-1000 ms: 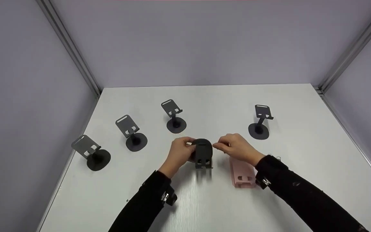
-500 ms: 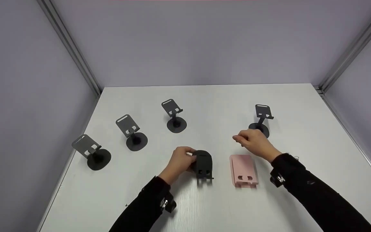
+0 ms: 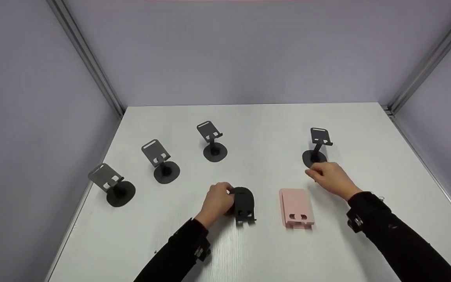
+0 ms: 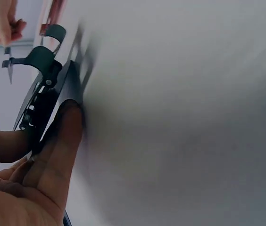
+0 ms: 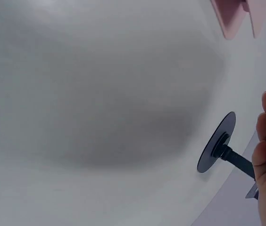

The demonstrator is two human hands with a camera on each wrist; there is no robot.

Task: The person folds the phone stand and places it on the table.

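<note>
Near five stands, the left hand grips a sixth stand.

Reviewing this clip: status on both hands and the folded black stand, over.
Left hand gripping folded black stand. Right hand holding nothing, near the unfolded dark stand at right. Pink stand between hands, possibly in the way.

the left of the hands pinches a black stand

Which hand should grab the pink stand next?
Probably the right hand: it looks empty and is near the pink stand, while the left hand grips a folded black stand.
</note>
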